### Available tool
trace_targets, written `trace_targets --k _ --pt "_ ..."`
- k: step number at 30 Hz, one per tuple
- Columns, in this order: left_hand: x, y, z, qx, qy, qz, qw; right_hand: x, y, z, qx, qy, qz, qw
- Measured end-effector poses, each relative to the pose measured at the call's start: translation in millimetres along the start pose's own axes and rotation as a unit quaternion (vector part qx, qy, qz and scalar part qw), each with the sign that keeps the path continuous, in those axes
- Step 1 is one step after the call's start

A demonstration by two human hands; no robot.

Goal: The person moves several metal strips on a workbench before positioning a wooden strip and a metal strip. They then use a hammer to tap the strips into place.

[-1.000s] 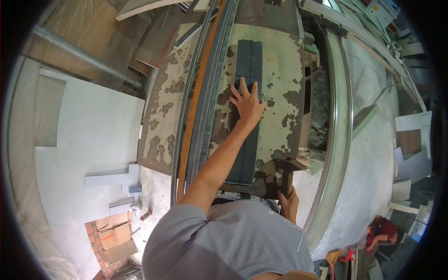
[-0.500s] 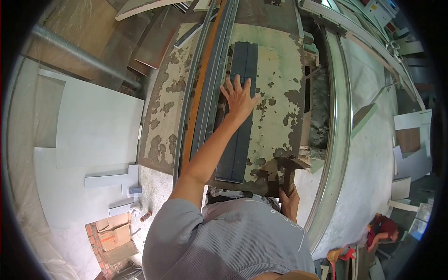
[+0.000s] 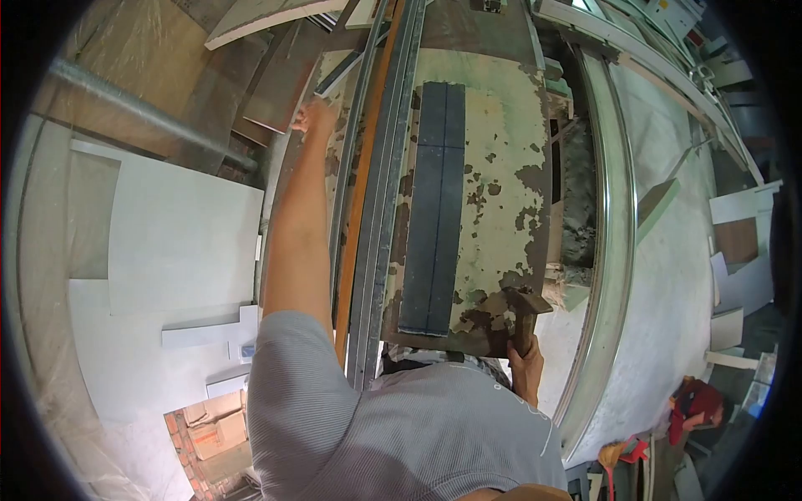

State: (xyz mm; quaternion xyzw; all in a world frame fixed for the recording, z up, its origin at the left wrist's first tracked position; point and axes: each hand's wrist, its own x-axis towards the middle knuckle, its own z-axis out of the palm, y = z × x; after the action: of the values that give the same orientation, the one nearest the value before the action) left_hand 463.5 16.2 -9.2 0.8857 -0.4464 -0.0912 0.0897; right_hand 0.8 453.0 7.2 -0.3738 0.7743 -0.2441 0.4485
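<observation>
My left hand [image 3: 314, 118] is out at the far left edge of the worktable, its fingers loosely bent and apart, with nothing visible in them. Just above it lies a short dark strip with a pale edge [image 3: 338, 73]. In my right hand [image 3: 525, 367], low beside the table's near right corner, is a hammer [image 3: 524, 321], gripped by its handle with the head up. A long dark grey board [image 3: 435, 209] lies flat on the table between my hands, touched by neither. One line runs along it and another crosses it near the far end.
Long metal rails [image 3: 375, 192] with an orange strip [image 3: 362, 192] run along the worktable [image 3: 501, 209], left of the board. A metal rail [image 3: 614, 209] stands to the right. White panels [image 3: 184, 234] lie at left. A person in red [image 3: 695, 405] is at lower right.
My left hand has lifted off the dark board and swung left across the rails to the table's left edge. My right hand still holds the hammer in nearly the same place.
</observation>
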Motion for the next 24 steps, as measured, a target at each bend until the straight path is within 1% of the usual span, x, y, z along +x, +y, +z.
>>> trace_targets --k 1,3,5,8,10,12,17,19,20,22,24 --pt "9 -1 3 0.0 0.0 0.004 1.0 -1 -3 1 -0.004 0.005 0.0 1.0" --pt "21 2 7 -0.033 0.007 -0.049 0.998 -1 -7 2 -0.024 0.012 0.006 1.0" --pt "27 5 9 -0.044 0.009 -0.046 0.998 -1 -5 4 -0.045 0.018 0.014 0.999" --pt "33 12 8 -0.055 0.012 -0.038 0.998 2 1 5 -0.013 0.024 0.011 1.0" --pt "41 15 11 -0.055 0.009 -0.03 0.998 2 -1 4 -0.034 0.014 0.035 0.999" --pt "53 15 17 -0.023 0.022 -0.004 0.999 0 -6 5 -0.027 0.017 0.039 0.999" --pt "72 16 25 0.026 0.019 0.006 0.999 1 -11 3 -0.026 0.015 0.045 0.999" --pt "81 11 30 0.084 0.024 0.022 0.996 2 -10 4 -0.025 0.016 0.057 0.998" --pt "80 11 30 0.084 0.025 0.023 0.996 2 -9 4 -0.024 0.017 0.057 0.998" --pt "77 7 32 0.125 0.059 0.068 0.988 3 -6 4 -0.04 0.004 0.054 0.998" --pt "76 6 33 0.119 0.074 0.071 0.988 4 -6 5 -0.04 0.01 0.058 0.998"
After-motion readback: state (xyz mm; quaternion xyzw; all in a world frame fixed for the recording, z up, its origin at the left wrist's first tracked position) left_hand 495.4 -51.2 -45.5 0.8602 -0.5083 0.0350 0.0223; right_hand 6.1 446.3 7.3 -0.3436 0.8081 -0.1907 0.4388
